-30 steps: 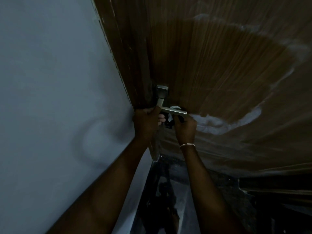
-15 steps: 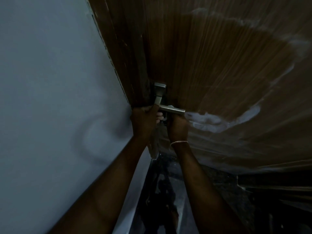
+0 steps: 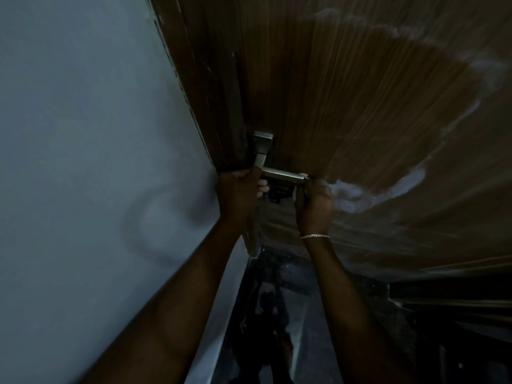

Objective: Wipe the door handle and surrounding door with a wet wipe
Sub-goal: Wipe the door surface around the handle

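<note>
A silver lever door handle [image 3: 279, 174] sticks out of the brown wooden door [image 3: 360, 92] near its left edge. My left hand [image 3: 238, 192] grips the door's edge just below the handle's neck, thumb up against the metal. My right hand [image 3: 314, 206] is closed at the lever's free end. A small white sliver of the wet wipe [image 3: 303, 175] shows above its fingers; the rest of the wipe is hidden in the hand. A large darker wet patch with pale streaky borders covers the door around and above the handle.
A pale grey wall [image 3: 83, 162] fills the left side, meeting the door frame [image 3: 194, 87]. Below the hands lies a dark glossy floor [image 3: 277, 314] with reflections. The scene is dim.
My right hand has slid right along the lever, from under its middle to its free end. My left hand keeps its hold at the door's edge.
</note>
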